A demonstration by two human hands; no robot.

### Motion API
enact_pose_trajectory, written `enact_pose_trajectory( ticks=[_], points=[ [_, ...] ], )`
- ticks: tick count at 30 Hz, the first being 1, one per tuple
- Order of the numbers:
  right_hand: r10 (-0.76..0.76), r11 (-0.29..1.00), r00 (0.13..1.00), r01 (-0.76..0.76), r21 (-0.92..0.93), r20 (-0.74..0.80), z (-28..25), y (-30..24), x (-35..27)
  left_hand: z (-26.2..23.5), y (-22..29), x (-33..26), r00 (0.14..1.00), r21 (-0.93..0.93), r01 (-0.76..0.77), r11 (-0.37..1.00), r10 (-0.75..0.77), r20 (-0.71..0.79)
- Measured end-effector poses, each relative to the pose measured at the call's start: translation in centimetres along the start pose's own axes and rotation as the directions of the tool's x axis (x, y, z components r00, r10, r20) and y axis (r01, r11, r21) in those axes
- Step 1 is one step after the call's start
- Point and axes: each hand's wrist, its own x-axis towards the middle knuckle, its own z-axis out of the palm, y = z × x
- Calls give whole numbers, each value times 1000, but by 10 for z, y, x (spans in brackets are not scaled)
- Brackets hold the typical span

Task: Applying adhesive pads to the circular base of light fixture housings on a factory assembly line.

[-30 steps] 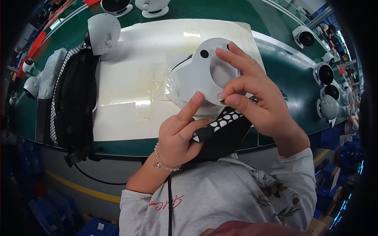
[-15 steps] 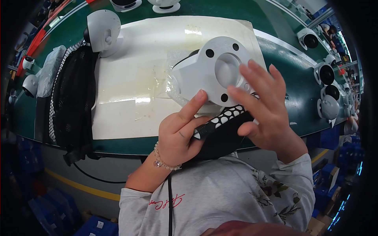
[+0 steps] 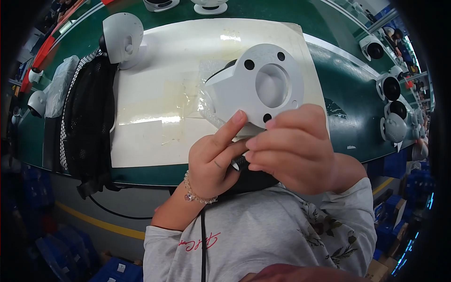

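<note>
A white camera-like housing (image 3: 230, 89) lies on its side on clear bubble wrap (image 3: 206, 107), its round base (image 3: 297, 80) facing up. Round black pads (image 3: 249, 64) dot the base around its central hollow. My left hand (image 3: 211, 157) grips a black sticker strip (image 3: 239, 162), and its index finger points up at the base's lower edge. My right hand (image 3: 296, 148) is closed in a pinch at the strip's end, just below the base. Its fingers hide most of the strip and any small piece between the fingertips.
The work sits on a taped white board (image 3: 145, 89) over a green table (image 3: 347, 89). At left stand another white housing (image 3: 123, 37) and a black mesh bag (image 3: 89, 113). Several more housings (image 3: 391, 89) line the right edge. Blue bins (image 3: 117, 269) are below.
My right hand has left the base, moved down and left, and closed at the strip, which it now largely covers. My left hand and the housing have barely moved.
</note>
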Motion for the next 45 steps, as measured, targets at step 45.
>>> enact_pose_trajectory(
  ticks=[45],
  points=[
    [705,705,661,-693,150,-258,-46,210,35,-13,6,3,973,-19,-100,995,101,206]
  ],
)
